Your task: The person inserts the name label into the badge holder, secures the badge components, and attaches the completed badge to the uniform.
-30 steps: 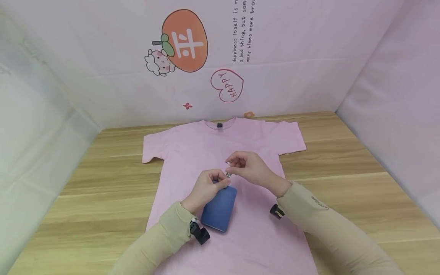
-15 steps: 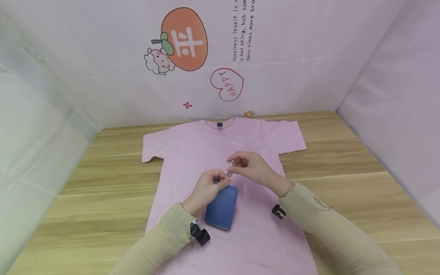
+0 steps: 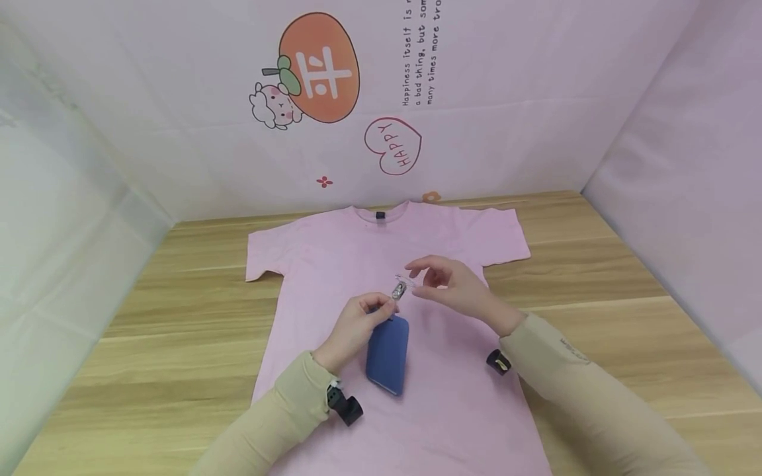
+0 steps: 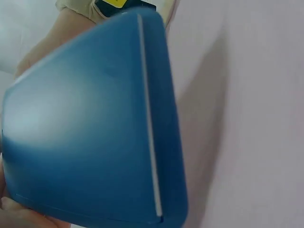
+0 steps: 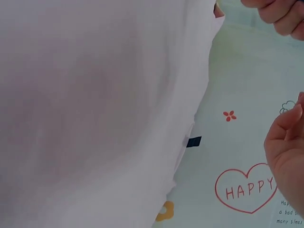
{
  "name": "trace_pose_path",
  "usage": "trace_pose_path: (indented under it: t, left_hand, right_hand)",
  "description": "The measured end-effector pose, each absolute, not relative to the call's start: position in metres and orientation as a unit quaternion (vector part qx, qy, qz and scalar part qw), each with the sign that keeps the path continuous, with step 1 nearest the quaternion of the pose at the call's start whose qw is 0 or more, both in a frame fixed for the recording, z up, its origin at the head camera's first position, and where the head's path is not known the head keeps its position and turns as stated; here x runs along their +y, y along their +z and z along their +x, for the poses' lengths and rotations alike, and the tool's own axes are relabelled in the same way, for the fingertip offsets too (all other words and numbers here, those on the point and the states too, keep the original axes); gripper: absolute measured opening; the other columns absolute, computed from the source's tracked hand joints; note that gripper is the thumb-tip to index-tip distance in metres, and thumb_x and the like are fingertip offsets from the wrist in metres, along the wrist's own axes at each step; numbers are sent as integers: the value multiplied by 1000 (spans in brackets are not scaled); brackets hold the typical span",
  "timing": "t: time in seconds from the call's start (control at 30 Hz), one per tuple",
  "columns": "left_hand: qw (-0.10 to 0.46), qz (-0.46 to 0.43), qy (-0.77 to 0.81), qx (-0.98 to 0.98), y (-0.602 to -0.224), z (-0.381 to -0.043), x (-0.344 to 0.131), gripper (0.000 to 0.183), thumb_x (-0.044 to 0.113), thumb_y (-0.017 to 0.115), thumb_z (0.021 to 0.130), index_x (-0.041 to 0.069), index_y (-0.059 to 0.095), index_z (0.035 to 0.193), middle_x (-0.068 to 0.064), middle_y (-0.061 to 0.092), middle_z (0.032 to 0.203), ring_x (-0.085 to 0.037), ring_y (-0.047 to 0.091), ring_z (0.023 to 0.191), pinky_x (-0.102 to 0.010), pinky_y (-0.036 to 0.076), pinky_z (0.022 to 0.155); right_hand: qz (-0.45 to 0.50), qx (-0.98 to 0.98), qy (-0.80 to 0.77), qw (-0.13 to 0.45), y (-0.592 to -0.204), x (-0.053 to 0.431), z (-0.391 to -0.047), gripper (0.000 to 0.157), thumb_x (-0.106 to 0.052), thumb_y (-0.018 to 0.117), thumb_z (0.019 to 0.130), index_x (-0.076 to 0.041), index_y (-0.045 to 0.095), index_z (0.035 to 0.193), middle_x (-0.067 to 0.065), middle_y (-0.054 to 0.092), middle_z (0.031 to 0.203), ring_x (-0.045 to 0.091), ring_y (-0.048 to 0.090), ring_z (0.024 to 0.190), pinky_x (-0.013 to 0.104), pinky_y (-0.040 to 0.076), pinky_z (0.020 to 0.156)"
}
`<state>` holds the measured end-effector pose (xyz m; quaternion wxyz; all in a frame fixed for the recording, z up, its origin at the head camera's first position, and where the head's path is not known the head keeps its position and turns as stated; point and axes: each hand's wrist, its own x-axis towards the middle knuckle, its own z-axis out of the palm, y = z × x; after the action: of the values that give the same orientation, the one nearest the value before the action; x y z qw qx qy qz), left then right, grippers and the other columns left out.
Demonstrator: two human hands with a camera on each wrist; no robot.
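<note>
A blue card holder (image 3: 387,357) hangs below my left hand (image 3: 357,325), its top edge tucked under the fingers. The thumb and fingers pinch it at the top, just under a small silver metal clip (image 3: 399,290). A clear strap (image 3: 406,280) sticks out beside the clip. Close to the right of that strap is my right hand (image 3: 452,285), thumb and fingers spread apart around a gap. The holder (image 4: 90,128) fills much of the left wrist view and hides most of the left hand. In the right wrist view the right hand (image 5: 287,147) shows at the right edge.
A pink T-shirt (image 3: 333,264) lies spread out under both hands on the wooden table (image 3: 178,317), collar toward the back. A white printed backdrop (image 3: 476,132) rises behind the table. Pale cloth walls (image 3: 684,165) stand at both sides.
My right hand has let go of the clear strap by the clip and moved right, its fingers parting. The card holder has swung rightward, and the clip now shows above my left hand.
</note>
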<state>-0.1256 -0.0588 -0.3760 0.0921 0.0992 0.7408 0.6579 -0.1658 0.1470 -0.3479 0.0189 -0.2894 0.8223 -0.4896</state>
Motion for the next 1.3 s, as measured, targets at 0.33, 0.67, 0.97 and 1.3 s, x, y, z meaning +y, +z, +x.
trace_pose_path:
  t: [0.33,0.67,0.97,1.3]
  left_hand:
    - [182,138,704,672,-375,-124,-61,23,14,47,99,8,61,82,8,58,84,-10,49,91,-25,38,84]
    - [205,160,710,655,-377,-122,-61,23,11,44,99,12,60,82,10,56,82,-11,50,90,-24,39,83]
    - [203,176,677,686,-378,-119,-62,37,21,43,100,-13,58,109,-3,68,99,-10,57,103,-29,43,93]
    - [236,186,666,682,-369,-119,-67,45,23,38,99,-7,49,131,-23,47,139,-27,42,131,-40,30,109]
  right_hand:
    - [-431,757,-491,-10,-352,149,-172,26,3,72,78,3,68,104,17,63,113,9,58,87,24,51,72]
    - [-453,725,-518,-30,-358,147,-173,18,11,73,71,7,71,88,20,68,93,1,60,92,20,53,72]
    - [-439,726,-528,-32,-358,151,-172,10,9,74,70,6,72,80,16,69,77,2,59,74,18,48,61]
    - [-358,813,-460,-4,-350,153,-171,10,-2,74,78,-2,74,88,6,72,82,2,60,77,23,50,71]
